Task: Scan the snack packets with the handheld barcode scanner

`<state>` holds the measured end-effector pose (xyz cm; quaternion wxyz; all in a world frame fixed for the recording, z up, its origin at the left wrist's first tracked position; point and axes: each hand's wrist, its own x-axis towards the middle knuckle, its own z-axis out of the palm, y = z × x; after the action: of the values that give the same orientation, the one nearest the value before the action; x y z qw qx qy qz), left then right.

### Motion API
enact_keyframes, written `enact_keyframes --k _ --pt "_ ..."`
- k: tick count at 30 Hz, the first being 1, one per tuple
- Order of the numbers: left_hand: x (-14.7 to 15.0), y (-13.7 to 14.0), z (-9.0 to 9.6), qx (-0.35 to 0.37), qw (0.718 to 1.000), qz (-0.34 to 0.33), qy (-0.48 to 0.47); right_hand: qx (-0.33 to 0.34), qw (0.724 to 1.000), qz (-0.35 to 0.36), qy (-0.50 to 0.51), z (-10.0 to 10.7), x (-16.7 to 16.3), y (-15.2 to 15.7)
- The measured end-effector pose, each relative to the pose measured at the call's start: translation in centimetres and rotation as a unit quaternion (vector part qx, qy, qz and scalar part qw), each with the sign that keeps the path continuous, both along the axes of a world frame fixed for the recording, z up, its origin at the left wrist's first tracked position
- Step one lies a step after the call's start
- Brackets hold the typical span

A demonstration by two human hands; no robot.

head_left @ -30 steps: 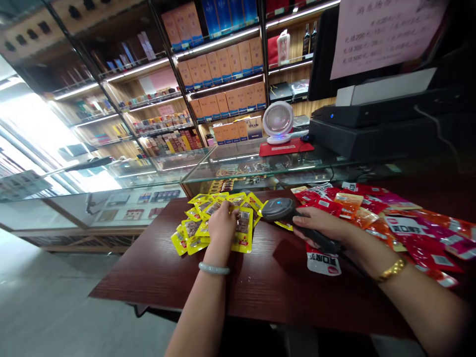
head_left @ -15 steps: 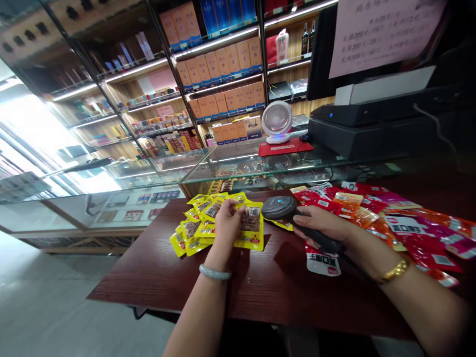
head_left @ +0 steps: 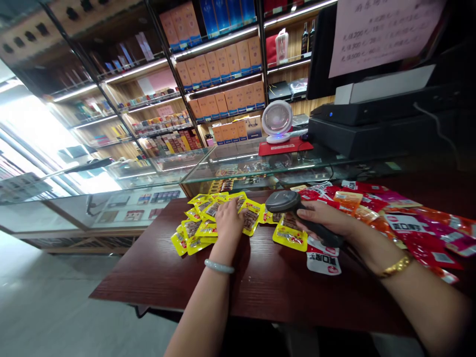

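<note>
My left hand [head_left: 229,223] rests on a heap of yellow snack packets [head_left: 193,229], fingers stretched over the top ones and thumb apart beside a packet with brown contents [head_left: 251,218]. My right hand [head_left: 323,218] is wrapped round the handle of a black handheld barcode scanner [head_left: 284,201], its head pointing left. Beneath the scanner lies a separate yellow packet [head_left: 290,237], partly covered by it. A red-and-white packet [head_left: 323,263] lies below my right hand.
Red, orange and pink packets [head_left: 416,225] are spread over the right of the dark wooden table [head_left: 253,292]. Behind stand a glass display counter [head_left: 238,166], a small white fan [head_left: 277,121] on a red mat, and black register equipment [head_left: 357,131] at the right.
My left hand has let go of a yellow packet and moved slightly left onto the heap. That packet now lies to the right, under the scanner. The scanner's blue light no longer shows.
</note>
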<state>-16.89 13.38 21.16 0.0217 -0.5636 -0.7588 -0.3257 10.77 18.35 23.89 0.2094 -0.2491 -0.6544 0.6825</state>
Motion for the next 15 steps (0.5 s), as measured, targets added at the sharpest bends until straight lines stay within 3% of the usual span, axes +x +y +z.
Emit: enact_keyframes --k 2,4,8,12,15 --pt "-0.64 -0.5 -0.1 -0.074 0.99 0.059 0.109 0.0 1.0 0.002 -0.008 -0.14 -0.08 0.02" --pt "-0.75 -0.74 -0.37 -0.139 0.974 0.069 0.163 0.003 1.0 0.009 -0.014 -0.27 -0.18 0.0" --pt "-0.4 -0.61 -0.5 -0.168 0.966 0.055 0.189 0.008 1.0 0.018 -0.016 -0.36 -0.35 -0.16" --pt "-0.89 -0.22 -0.14 -0.137 0.986 0.069 0.061 0.007 0.999 0.028 -0.017 -0.32 -0.42 -0.31" --pt "-1.38 0.15 -0.3 -0.03 0.991 0.071 -0.112 -0.002 0.999 0.036 -0.018 -0.37 -0.48 -0.45"
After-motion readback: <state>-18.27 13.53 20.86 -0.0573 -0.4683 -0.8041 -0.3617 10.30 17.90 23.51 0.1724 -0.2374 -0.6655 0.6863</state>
